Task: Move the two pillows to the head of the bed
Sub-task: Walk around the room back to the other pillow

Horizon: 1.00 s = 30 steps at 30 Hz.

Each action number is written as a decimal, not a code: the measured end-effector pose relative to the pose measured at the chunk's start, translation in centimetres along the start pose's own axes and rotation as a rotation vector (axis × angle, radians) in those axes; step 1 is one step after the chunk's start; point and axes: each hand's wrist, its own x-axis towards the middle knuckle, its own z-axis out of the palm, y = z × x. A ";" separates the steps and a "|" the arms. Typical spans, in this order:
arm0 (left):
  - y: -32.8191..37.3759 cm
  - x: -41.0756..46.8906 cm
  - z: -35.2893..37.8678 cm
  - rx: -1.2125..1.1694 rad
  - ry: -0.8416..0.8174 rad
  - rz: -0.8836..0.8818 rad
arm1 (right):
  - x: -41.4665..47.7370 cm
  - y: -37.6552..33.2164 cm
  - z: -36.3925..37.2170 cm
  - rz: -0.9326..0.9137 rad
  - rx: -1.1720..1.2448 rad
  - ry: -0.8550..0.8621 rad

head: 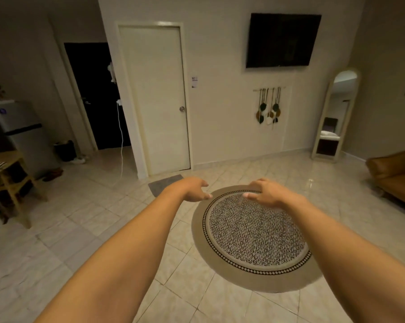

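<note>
left hand (193, 188): extended, fingers loosely spread, nothing held | right hand (265, 192): likewise | round patterned beige woven rug (255, 238): seen beneath right hand | closed white door (156, 99): beyond left hand

This is a home, a lived-in bedroom or studio room with a tiled floor (57, 264). Beyond the 2 outstretched empty hands lie a round patterned rug (255, 236), a closed white door (157, 96) and a wall-mounted television (282, 40). Right of them stand an arched mirror (336, 115) and a tan sofa (397, 178); to their left, a small fridge (19, 129).
</note>
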 end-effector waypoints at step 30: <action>10.8 42.5 -5.4 0.101 -0.038 0.720 | 22.8 16.2 -6.1 0.712 -0.012 0.220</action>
